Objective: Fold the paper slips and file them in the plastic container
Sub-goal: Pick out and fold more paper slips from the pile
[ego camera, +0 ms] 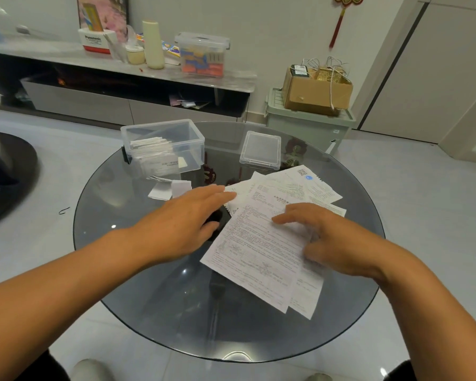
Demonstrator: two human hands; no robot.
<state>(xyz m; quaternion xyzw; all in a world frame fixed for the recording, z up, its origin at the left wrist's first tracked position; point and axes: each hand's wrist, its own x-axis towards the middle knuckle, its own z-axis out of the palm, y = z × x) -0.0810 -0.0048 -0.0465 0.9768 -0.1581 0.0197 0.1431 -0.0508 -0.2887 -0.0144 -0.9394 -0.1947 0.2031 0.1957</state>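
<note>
— Glass is what everything is set on: a round dark table, with the loose paper slips fanned across its right half.

— And the hands?

— The left hand is laid flat, fingers straight and close together, tips touching the left edge of the pile. The right hand is rested on the top sheet, fingers loosely curled and a little spread; nothing appears to be pinched.

— How should the fold be made?

— One sheet is best separated first, its edges matched, then the crease pressed flat against the glass.

— Room enough?

— Bare glass is left towards the near rim. The plastic container, partly filled, is stood at the far left, its lid just beside; folded slips are lying in front.
</note>
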